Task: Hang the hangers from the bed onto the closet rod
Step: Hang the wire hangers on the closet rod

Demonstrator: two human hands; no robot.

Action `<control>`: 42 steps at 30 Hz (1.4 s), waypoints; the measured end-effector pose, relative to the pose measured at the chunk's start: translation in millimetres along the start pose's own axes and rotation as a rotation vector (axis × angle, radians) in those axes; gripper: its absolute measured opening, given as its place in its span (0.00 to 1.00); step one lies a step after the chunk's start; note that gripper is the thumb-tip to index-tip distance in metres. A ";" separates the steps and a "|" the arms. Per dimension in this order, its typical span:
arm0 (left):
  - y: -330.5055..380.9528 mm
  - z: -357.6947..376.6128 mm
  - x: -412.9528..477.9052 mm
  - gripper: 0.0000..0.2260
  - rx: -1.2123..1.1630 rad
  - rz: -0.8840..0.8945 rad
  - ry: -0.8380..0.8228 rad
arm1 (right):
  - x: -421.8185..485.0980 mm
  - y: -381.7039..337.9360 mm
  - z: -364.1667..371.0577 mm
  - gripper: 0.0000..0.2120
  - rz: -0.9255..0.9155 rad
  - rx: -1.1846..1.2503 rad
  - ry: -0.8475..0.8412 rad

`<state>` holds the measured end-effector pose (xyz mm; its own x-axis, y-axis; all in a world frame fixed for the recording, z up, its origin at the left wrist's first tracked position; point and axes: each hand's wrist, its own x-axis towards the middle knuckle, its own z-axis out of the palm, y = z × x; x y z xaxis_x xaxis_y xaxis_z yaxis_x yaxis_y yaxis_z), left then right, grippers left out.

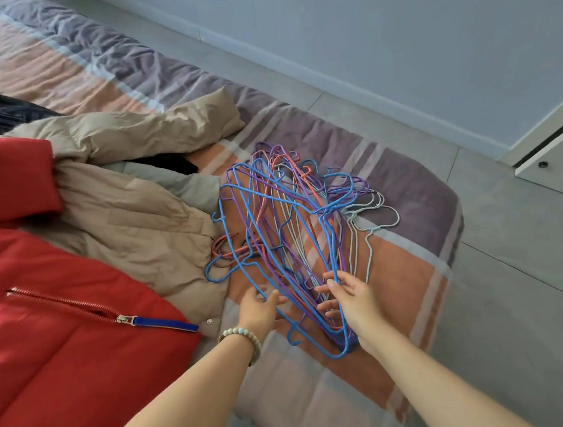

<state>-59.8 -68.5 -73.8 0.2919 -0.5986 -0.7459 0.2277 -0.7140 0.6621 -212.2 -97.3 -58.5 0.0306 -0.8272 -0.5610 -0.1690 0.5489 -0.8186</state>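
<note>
Where the bed's (407,180) right edge nears its corner, coloured hangers (295,232) lie tangled.
My left hand (260,306) and right hand (350,296) touch the wires, fingers spread, gripping nothing; coats (135,206) lie alongside.

A pile of hangers (294,219) is lying on the bed (407,180), close to its right edge. A zipped jacket (61,337) is covering the near left side and overlapping a padded coat (128,211) behind it, which is touching the hangers' left side. The left hand (258,310) and right hand (353,296) are meeting the pile's near end.
</note>
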 end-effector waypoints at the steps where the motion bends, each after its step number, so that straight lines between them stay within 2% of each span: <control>1: 0.8 -1.9 -2.9 0.12 0.006 0.026 0.010 | -4.1 -3.7 -1.7 0.07 -0.003 0.030 -0.010; 5: 17.3 -5.1 -27.3 0.08 0.000 0.168 -0.011 | -20.8 -22.0 -9.9 0.06 -0.025 0.100 -0.020; 8: 42.3 -2.7 -47.7 0.09 -0.008 0.271 -0.052 | -37.0 -49.0 -19.1 0.06 -0.056 0.168 -0.018; 15: 139.9 26.1 -119.9 0.11 0.045 0.437 -0.158 | -99.7 -157.7 -77.4 0.09 -0.195 0.295 -0.109; 21: 245.6 86.0 -218.1 0.22 0.145 0.322 -0.342 | -186.8 -271.7 -144.4 0.04 -0.415 0.244 -0.110; 25: 305.8 116.0 -294.7 0.34 0.264 0.302 -0.560 | -259.7 -344.0 -187.5 0.01 -0.597 0.091 -0.061; 28: 338.9 133.1 -361.8 0.38 0.406 0.416 -0.706 | -314.3 -392.2 -221.5 0.04 -0.759 -0.013 0.032; 35: 391.1 177.0 -528.3 0.35 0.463 0.580 -1.127 | -432.1 -458.8 -318.4 0.04 -1.029 -0.036 0.394; 37: 394.1 194.6 -575.4 0.29 0.521 0.729 -1.156 | -465.3 -462.5 -346.6 0.05 -1.070 -0.047 0.500; 39: 388.9 212.9 -622.3 0.23 0.570 0.977 -1.131 | -501.0 -462.8 -373.1 0.05 -1.112 -0.016 0.607; 42: 374.6 242.5 -682.6 0.16 0.541 1.235 -1.169 | -557.0 -458.6 -408.5 0.04 -1.191 0.029 0.752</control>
<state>-399.0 -15.5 665.9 -0.7609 -0.5758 0.2990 0.0378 0.4208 0.9064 -554.1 62.8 679.7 -0.3894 -0.6514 0.6512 -0.3948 -0.5207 -0.7570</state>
